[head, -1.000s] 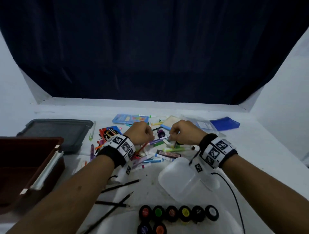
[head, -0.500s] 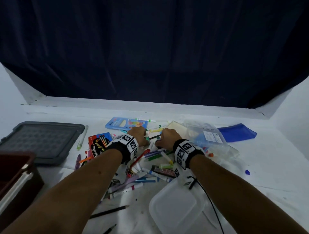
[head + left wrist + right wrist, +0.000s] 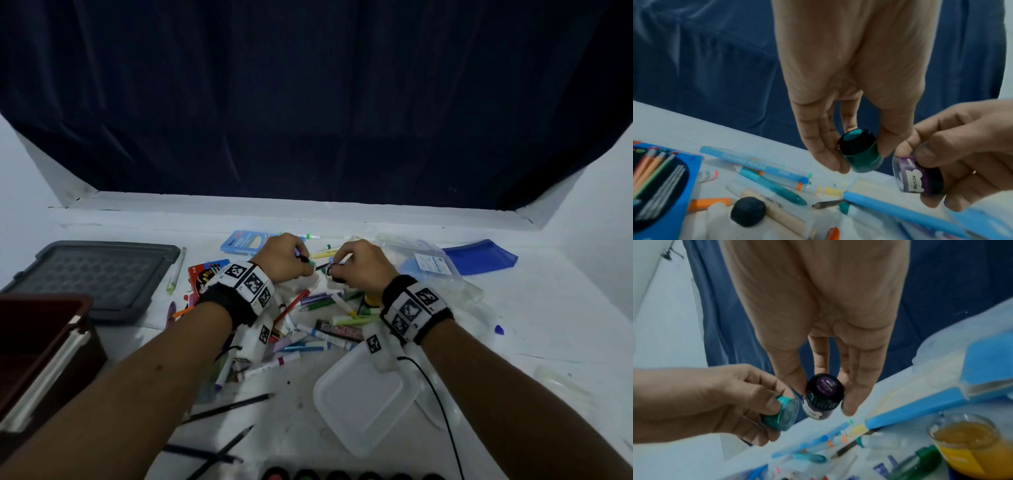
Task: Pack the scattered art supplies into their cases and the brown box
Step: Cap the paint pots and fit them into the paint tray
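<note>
My left hand (image 3: 286, 257) pinches a small teal paint jar (image 3: 859, 154) with a black cap, lifted above the pile of supplies. My right hand (image 3: 356, 265) pinches a small purple poster-paint jar (image 3: 823, 395) with a black cap, close beside the teal jar (image 3: 782, 416). Both hands (image 3: 953, 155) hover over scattered markers (image 3: 318, 301) on the white table. The brown box (image 3: 37, 346) stands at the left edge. A row of other paint jars (image 3: 342, 475) peeks in at the bottom edge.
A grey lid (image 3: 92, 274) lies left of the pile. A white plastic container (image 3: 363, 397) sits near my right wrist. Pencil boxes (image 3: 246, 241), a clear pouch (image 3: 428, 267), a blue folder (image 3: 479, 255), loose black pencils (image 3: 226, 409) and a yellow paint jar (image 3: 970, 444) lie around.
Both hands have risen from the pile, each holding a small paint jar. The head view has shifted between the frames.
</note>
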